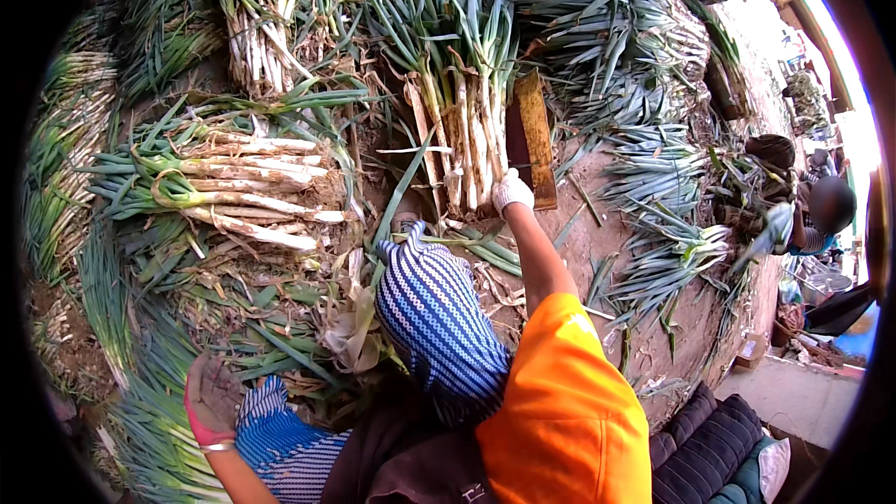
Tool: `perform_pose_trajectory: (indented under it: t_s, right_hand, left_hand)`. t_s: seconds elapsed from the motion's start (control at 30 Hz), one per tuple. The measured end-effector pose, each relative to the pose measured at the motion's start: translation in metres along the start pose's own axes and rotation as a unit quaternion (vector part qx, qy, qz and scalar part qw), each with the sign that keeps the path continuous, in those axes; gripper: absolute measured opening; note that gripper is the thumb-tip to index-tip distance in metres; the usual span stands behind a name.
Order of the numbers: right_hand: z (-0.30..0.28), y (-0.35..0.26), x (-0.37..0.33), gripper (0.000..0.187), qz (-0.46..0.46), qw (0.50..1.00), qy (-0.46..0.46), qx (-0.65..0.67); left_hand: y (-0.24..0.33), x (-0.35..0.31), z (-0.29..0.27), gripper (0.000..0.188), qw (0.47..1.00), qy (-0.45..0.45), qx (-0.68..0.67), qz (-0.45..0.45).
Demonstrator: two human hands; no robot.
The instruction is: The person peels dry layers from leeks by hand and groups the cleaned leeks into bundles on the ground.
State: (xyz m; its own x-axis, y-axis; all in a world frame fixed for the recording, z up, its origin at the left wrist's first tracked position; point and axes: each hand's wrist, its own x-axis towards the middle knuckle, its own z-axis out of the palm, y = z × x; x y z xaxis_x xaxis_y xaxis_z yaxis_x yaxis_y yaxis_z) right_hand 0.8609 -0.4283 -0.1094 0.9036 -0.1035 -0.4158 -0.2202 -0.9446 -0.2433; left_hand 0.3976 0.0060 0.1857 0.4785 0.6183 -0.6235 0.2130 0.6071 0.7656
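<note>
My right hand (513, 192), in a white glove, reaches forward and is closed at the root end of a long green onion. That stalk belongs to a bunch of green onions (474, 126) lying between boards, leaves pointing away from me. A yellowish wooden board (535, 140) stands along the bunch's right side. Low on the left, my left hand (213, 394) wears a dirty glove with a red edge. Its fingers are loosely apart with nothing in them, beside green onion leaves (163, 420).
A loose pile of green onions (252, 187) lies left of the boards, with an upright bunch (261, 28) behind it. More heaps (597, 19) fill the far right. Leaf scraps litter the ground. Another person (821, 205) sits at the right; dark padded cloth (709, 448) lies near me.
</note>
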Motion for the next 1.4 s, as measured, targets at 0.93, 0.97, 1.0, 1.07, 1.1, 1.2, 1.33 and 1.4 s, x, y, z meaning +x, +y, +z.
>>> perform_pose_trajectory:
  t_s: [0.93, 0.97, 1.0, 1.07, 1.1, 1.2, 1.33, 1.4]
  right_hand:
    - [-0.022, -0.006, 0.015, 0.06, -0.195, 0.956, 0.213, 0.055]
    - [-0.022, 0.002, 0.019, 0.059, -0.149, 0.968, 0.2, 0.017]
    - [-0.034, -0.004, 0.017, 0.066, -0.125, 0.98, 0.154, -0.019]
    - [-0.026, -0.01, 0.017, 0.068, -0.117, 0.978, 0.157, -0.068]
    - [-0.022, -0.016, 0.02, 0.069, -0.115, 0.976, 0.164, -0.087]
    - [-0.02, -0.039, 0.006, 0.074, -0.123, 0.98, 0.12, -0.104]
    - [-0.015, -0.038, -0.002, 0.071, -0.207, 0.963, 0.118, -0.124]
    - [-0.033, -0.033, -0.006, 0.072, -0.157, 0.975, 0.077, -0.133]
  left_hand:
    - [-0.006, 0.048, 0.044, 0.034, 0.995, 0.028, 0.08, -0.043]
    - [-0.007, 0.051, 0.047, 0.034, 0.995, 0.035, 0.085, -0.043]
    - [-0.01, 0.052, 0.051, 0.034, 0.994, 0.043, 0.09, -0.048]
    - [-0.014, 0.06, 0.062, 0.034, 0.992, 0.041, 0.097, -0.066]
    - [-0.012, 0.065, 0.07, 0.034, 0.992, 0.038, 0.099, -0.067]
    - [-0.005, 0.058, 0.088, 0.036, 0.989, 0.029, 0.124, -0.069]
    - [0.01, 0.047, 0.062, 0.039, 0.992, 0.059, 0.097, -0.062]
    - [0.015, 0.051, 0.035, 0.04, 0.993, 0.054, 0.097, -0.032]
